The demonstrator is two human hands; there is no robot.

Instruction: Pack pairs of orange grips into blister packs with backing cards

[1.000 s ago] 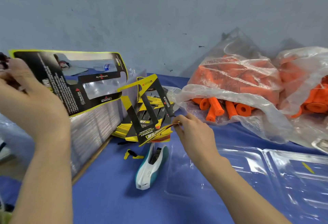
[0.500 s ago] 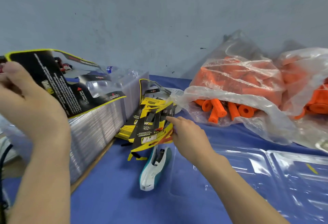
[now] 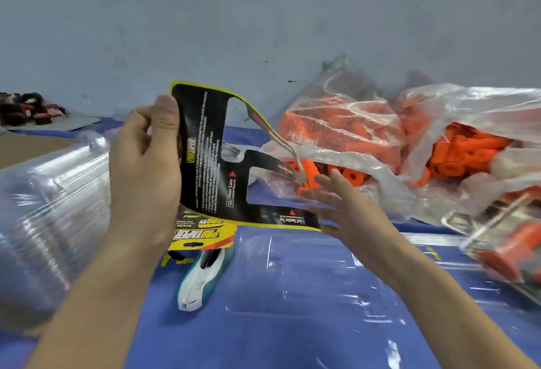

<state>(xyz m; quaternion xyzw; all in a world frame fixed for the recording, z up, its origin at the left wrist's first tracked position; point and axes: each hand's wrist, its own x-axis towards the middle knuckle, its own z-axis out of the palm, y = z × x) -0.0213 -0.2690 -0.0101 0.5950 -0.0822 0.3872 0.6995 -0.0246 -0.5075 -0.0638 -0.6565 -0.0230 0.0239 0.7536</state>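
One backing card [image 3: 210,163] btwn left hand [image 3: 143,169] thumb & fingers [image 3: 135,118]

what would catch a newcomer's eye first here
The black and yellow backing card stands out, held up at centre by the left hand, with the open right hand by its lower right corner. Behind it to the right, clear bags bulge with bright orange grips.
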